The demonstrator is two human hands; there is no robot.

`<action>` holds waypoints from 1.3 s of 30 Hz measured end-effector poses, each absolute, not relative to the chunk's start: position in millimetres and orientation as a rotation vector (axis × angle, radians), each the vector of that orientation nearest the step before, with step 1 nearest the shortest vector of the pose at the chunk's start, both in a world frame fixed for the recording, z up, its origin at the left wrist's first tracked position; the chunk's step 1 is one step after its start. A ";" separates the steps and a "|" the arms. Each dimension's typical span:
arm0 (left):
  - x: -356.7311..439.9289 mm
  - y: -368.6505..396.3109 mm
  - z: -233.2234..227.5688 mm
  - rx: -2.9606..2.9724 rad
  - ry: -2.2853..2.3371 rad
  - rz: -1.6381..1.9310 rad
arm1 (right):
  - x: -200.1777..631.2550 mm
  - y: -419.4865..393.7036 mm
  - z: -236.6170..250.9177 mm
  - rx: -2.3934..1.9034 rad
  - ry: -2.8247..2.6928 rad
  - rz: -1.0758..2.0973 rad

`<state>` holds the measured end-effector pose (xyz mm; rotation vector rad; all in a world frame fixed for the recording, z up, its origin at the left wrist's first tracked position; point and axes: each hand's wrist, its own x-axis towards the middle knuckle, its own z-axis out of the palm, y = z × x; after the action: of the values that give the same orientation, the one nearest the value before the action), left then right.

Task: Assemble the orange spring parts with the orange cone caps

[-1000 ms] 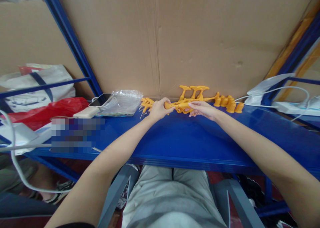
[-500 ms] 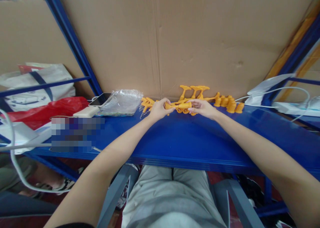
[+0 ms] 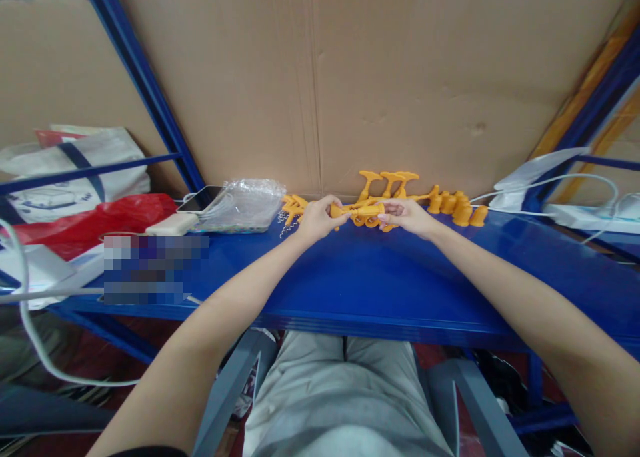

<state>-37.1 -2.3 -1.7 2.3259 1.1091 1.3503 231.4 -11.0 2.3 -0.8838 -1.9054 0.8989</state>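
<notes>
Over the back of the blue table, a yellow plastic corkscrew [image 3: 367,211] lies level between my two hands. My left hand [image 3: 319,219] is closed round its left, flared end. At the opposite end, my right hand [image 3: 405,217] pinches the rim of the wider, barrel-shaped part. Just left of my left hand are yellow pieces with bare metal spirals [image 3: 290,215]. Yellow T-shaped handles [image 3: 387,179] lean against the cardboard behind my hands. Round yellow parts with metal in their middles sit under the held corkscrew, partly hidden. Several yellow caps [image 3: 461,210] stand to the right.
Cardboard [image 3: 400,77] walls off the back of the blue table [image 3: 360,277]. On the left lie a clear plastic packet [image 3: 250,207], a phone [image 3: 203,200], a white power bank [image 3: 173,225] and a red bag [image 3: 115,220]. White cables run at both sides.
My right fingers have shifted slightly on the barrel's end, with the thumb now lower. My left hand has hardly moved. At the lower left, another person's leg has moved back.
</notes>
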 end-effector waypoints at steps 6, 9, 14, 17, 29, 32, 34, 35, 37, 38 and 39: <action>-37.6 -7.5 1.6 2.380 1.151 1.352 | 229.6 -15.4 5.0 -0.911 -1.905 0.895; -37.8 -10.0 3.6 2.425 1.171 1.344 | 228.7 -17.1 5.5 -0.933 -1.890 0.892; -37.6 -12.7 7.1 2.486 1.219 1.341 | 228.7 -18.5 5.6 -0.939 -1.870 0.926; -36.9 -13.9 8.5 2.510 1.258 1.321 | 228.8 -19.4 5.5 -0.956 -1.863 0.944; -35.7 -10.0 4.8 2.703 1.263 1.295 | 229.4 -11.8 -3.9 -0.966 -1.973 0.796; -34.2 -11.3 2.6 2.736 1.256 1.251 | 223.3 -12.8 -4.8 -0.938 -2.060 0.493; -32.9 -12.2 1.4 2.767 1.234 1.235 | 216.3 -17.1 -4.3 -0.932 -2.104 0.310; -32.2 -12.5 0.7 2.786 1.213 1.230 | 212.6 -19.9 -3.8 -0.936 -2.127 0.236; -30.7 -13.1 -0.5 2.823 1.163 1.224 | 205.6 -26.0 -2.6 -0.958 -2.169 0.109; -29.9 -13.4 -1.2 2.841 1.140 1.219 | 202.9 -28.9 -1.8 -0.968 -2.189 0.058; -29.1 -14.0 -1.8 2.858 1.122 1.210 | 200.8 -31.4 -1.1 -0.976 -2.207 0.016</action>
<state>-29.1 -14.0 -1.8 2.8584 1.1218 1.2101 200.8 -31.4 -1.1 -0.9759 -2.2073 0.0161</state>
